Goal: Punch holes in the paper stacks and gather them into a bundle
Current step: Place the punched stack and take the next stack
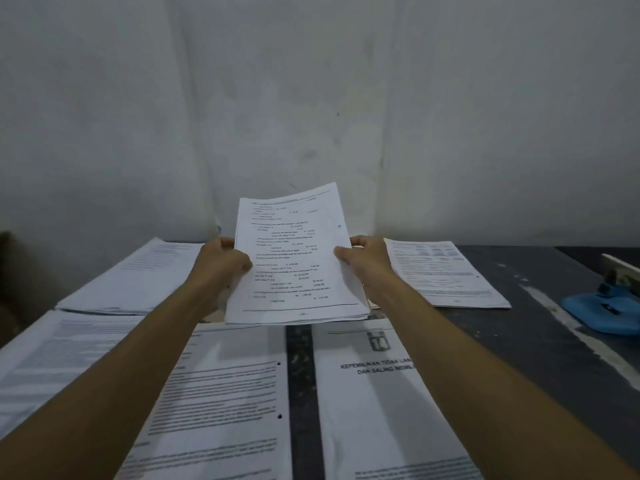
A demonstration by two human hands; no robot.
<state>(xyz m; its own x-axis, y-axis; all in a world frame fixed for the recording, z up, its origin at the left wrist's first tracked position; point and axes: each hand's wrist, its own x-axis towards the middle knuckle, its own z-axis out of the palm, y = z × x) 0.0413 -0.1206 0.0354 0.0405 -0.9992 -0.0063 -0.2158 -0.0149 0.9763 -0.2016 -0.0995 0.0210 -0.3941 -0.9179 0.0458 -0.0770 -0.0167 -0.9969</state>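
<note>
Head view: the left hand and right hand pinch a paper stack, page "201", above the desk's middle; a near-edge stack reads "KEPEMILIKAN TIDAK".

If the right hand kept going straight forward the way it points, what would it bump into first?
Probably the wall. The right hand holds the lifted paper stack above the table, pointing forward. Nothing else shows ahead of it, though depth is hard to judge.
</note>
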